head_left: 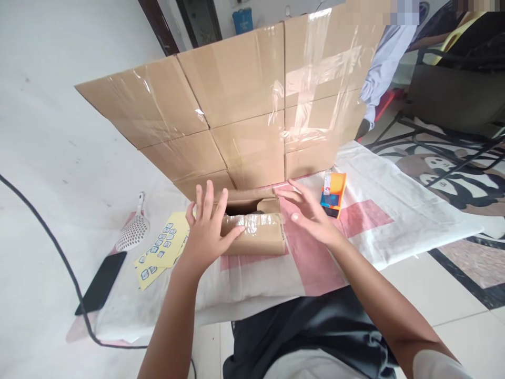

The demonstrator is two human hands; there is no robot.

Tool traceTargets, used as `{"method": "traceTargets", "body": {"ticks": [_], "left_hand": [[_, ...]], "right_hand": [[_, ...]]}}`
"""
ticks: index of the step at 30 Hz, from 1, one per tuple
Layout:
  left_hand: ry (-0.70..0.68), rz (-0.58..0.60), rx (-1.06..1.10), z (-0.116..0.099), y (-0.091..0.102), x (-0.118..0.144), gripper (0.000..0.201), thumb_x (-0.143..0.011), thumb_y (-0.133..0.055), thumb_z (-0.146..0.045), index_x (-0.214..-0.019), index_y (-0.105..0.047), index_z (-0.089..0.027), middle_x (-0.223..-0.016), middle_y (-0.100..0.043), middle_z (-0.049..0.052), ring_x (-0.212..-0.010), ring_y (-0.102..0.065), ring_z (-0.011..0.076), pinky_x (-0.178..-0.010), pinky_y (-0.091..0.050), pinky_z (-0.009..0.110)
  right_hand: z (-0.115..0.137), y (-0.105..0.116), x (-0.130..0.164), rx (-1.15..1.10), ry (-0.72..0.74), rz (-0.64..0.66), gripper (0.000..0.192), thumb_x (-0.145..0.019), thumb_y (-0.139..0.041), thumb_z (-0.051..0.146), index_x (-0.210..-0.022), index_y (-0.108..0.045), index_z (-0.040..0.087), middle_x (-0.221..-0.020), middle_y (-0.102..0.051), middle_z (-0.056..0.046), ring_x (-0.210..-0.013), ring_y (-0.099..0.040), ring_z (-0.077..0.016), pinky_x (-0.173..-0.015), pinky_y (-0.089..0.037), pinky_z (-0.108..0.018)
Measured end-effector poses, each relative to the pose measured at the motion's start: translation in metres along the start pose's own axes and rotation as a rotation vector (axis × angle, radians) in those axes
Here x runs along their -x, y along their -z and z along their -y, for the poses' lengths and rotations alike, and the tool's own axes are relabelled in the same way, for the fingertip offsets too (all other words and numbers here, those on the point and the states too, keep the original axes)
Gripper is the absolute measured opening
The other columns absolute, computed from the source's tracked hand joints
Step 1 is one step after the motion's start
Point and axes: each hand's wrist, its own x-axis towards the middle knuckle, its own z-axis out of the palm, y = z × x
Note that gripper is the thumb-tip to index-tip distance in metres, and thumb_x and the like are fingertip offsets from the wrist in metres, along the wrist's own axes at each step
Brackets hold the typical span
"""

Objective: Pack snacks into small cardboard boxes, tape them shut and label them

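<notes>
A small cardboard box [256, 239] with clear tape along its front edge stands in front of me, its top partly open and dark inside. At its left end is my left hand [209, 226], fingers spread and the thumb lying against the front of the box. My right hand [310, 213] hovers by the right end, fingers stretched and apart, the fingertips near the back corner. Neither hand grips anything. What lies inside the box is mostly hidden.
Behind the box rises a tall taped cardboard panel [248, 152]. An orange and blue packet [334, 192] lies to the right. On the left are yellow papers [163, 250], a white slotted ladle [134, 230], a black phone [101, 281] and a black cable [51, 237]. Someone's sleeve [381, 73] shows beyond the panel.
</notes>
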Motion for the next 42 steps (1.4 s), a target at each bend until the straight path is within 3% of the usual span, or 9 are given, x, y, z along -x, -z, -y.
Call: {"method": "traceTargets", "body": {"ticks": [5,11,16,19,23,27,31,37,42], "left_hand": [[-0.198,0.236,0.083,-0.006,-0.002,-0.002,0.057,-0.106,-0.038,-0.048,-0.161,-0.034,-0.034,-0.164,-0.042,0.005,-0.156,-0.032,0.0298,-0.127,-0.016,0.062],[-0.242,0.175,0.007,-0.003,-0.019,0.008,0.098,-0.084,-0.062,-0.075,-0.163,-0.031,-0.027,-0.164,-0.04,0.012,-0.153,-0.036,0.0398,-0.125,-0.028,0.061],[-0.281,0.136,0.027,0.001,-0.028,-0.025,0.071,-0.1,-0.044,-0.054,-0.163,-0.032,-0.023,-0.161,-0.045,0.011,-0.153,-0.036,0.0344,-0.125,-0.027,0.06],[-0.303,-0.057,0.07,-0.025,-0.036,-0.026,0.046,-0.1,-0.049,-0.043,-0.142,-0.061,-0.028,-0.148,-0.061,0.007,-0.148,-0.043,0.0361,-0.125,-0.021,0.062],[-0.165,-0.281,0.446,-0.107,-0.062,-0.002,0.027,-0.096,-0.061,-0.035,-0.118,-0.074,-0.027,-0.105,-0.077,0.009,-0.104,-0.069,0.0288,-0.102,-0.047,0.049],[0.044,-0.072,1.021,-0.18,-0.087,-0.003,0.03,-0.092,-0.069,-0.043,-0.114,-0.075,-0.024,-0.093,-0.068,0.007,-0.085,-0.065,0.0207,-0.078,-0.054,0.036],[0.061,0.032,1.328,-0.2,-0.088,-0.016,0.023,-0.087,-0.074,-0.044,-0.084,-0.076,-0.021,-0.096,-0.064,0.007,-0.091,-0.066,0.0198,-0.077,-0.055,0.032],[0.251,0.328,1.524,-0.205,-0.069,0.007,0.023,-0.092,-0.067,-0.041,-0.1,-0.07,-0.019,-0.084,-0.072,0.005,-0.074,-0.068,0.0151,-0.074,-0.055,0.029],[0.394,0.367,1.481,-0.215,-0.085,0.024,0.021,-0.087,-0.068,-0.036,-0.084,-0.068,-0.016,-0.077,-0.073,0.007,-0.062,-0.064,0.0133,-0.06,-0.05,0.024]], "right_hand": [[0.012,-0.012,0.0,0.407,0.133,0.196,0.04,-0.101,-0.055,0.043,-0.137,-0.065,0.028,-0.118,-0.07,-0.008,-0.132,-0.051,-0.0315,-0.114,-0.042,-0.056],[-0.011,0.068,0.058,0.563,-0.349,-0.718,0.033,-0.096,-0.056,0.047,-0.109,-0.071,0.021,-0.111,-0.073,-0.012,-0.091,-0.066,-0.0266,-0.085,-0.053,-0.046],[-0.06,0.112,0.053,0.477,-0.609,-0.529,0.031,-0.083,-0.062,0.049,-0.082,-0.068,0.018,-0.079,-0.069,-0.007,-0.067,-0.059,-0.02,-0.065,-0.047,-0.034],[-0.057,0.097,0.044,0.492,-0.502,-0.544,0.033,-0.088,-0.056,0.049,-0.072,-0.059,0.02,-0.067,-0.058,-0.003,-0.061,-0.052,-0.0172,-0.063,-0.042,-0.032],[-0.012,0.067,0.066,0.537,-0.278,-0.569,0.029,-0.096,-0.051,0.044,-0.076,-0.054,0.022,-0.074,-0.058,-0.004,-0.067,-0.053,-0.0183,-0.067,-0.043,-0.034],[0.026,0.053,0.095,0.63,0.088,-0.513,0.012,-0.101,-0.05,0.026,-0.091,-0.057,0.023,-0.082,-0.06,-0.006,-0.075,-0.058,-0.0214,-0.069,-0.046,-0.037],[0.029,0.058,0.109,0.781,0.21,-0.512,0.009,-0.098,-0.051,0.015,-0.095,-0.053,0.024,-0.083,-0.058,-0.006,-0.077,-0.054,-0.0221,-0.07,-0.044,-0.037],[0.02,0.069,0.107,0.774,0.006,-0.727,0.024,-0.099,-0.052,0.026,-0.077,-0.043,0.023,-0.073,-0.047,-0.001,-0.065,-0.044,-0.017,-0.062,-0.036,-0.033],[0.025,0.073,0.09,0.309,-0.338,-0.956,0.025,-0.093,-0.061,0.033,-0.072,-0.053,0.021,-0.063,-0.046,0.003,-0.056,-0.042,-0.0123,-0.054,-0.033,-0.027]]}}
